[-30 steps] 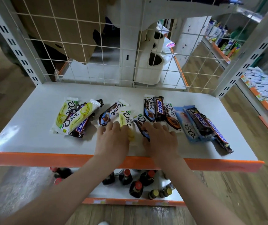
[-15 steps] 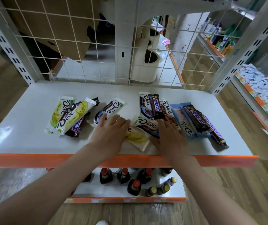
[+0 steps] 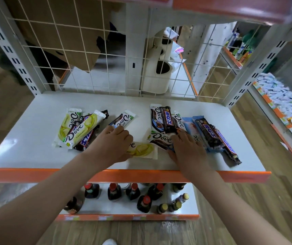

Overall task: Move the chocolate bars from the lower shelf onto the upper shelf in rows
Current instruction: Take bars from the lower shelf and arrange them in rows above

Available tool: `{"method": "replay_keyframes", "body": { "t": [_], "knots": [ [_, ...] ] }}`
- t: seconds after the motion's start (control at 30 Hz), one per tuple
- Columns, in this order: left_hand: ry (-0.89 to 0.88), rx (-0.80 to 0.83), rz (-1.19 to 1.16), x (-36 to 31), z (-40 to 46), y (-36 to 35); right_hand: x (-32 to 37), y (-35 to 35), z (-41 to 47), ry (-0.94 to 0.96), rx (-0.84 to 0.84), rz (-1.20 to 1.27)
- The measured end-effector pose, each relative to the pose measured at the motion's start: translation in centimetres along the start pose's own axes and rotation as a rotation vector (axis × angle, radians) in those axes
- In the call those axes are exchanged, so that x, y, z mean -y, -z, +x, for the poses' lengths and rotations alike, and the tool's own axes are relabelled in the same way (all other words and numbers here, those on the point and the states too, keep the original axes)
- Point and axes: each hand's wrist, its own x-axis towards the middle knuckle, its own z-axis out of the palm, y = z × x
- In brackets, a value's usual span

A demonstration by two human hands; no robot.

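Observation:
Several chocolate bars lie loose on the white shelf (image 3: 26,138) with the orange front edge. At the left is a pile of yellow Dove bars (image 3: 74,128) over a dark bar. My left hand (image 3: 113,144) rests on the left end of a yellow Dove bar (image 3: 141,149) near the front, and its fingertips touch the near end of a white-and-dark Dove bar (image 3: 124,120). My right hand (image 3: 187,149) lies on a dark Dove bar (image 3: 159,140), fingers bent toward the pile of Dove and Snickers bars (image 3: 212,135) at the right. The upper shelf's orange edge (image 3: 221,7) shows at the top.
A white wire grid (image 3: 88,55) closes the back of the shelf, between grey slotted uprights (image 3: 18,59). Under the shelf, several dark bottles (image 3: 132,191) with red and yellow caps stand on a lower board. Another stocked rack (image 3: 279,99) is to the right.
The yellow Dove bar and the dark Dove bar under my hands have turned and slid toward the front edge. My head has tilted up, bringing the upper shelf's edge into view.

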Motion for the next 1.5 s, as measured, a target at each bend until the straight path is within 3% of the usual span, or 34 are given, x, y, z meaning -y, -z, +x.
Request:
{"method": "replay_keyframes", "body": {
  "t": [0.17,0.3,0.83,1.5],
  "knots": [
    [-0.064,-0.140,0.055,-0.1,-1.4,3.1,-0.6,3.6,-1.4,0.030,-0.133,0.011],
    [-0.076,-0.212,-0.026,-0.3,-2.7,5.4,-0.7,6.5,-2.7,0.077,-0.141,0.027],
    [-0.036,-0.215,-0.028,-2.1,-8.6,15.6,-0.9,15.6,-9.0,0.136,-0.169,0.063],
    [-0.030,-0.347,0.042,-3.1,-12.0,30.1,-4.2,28.9,-13.4,0.253,-0.424,0.049]
  ]
}}
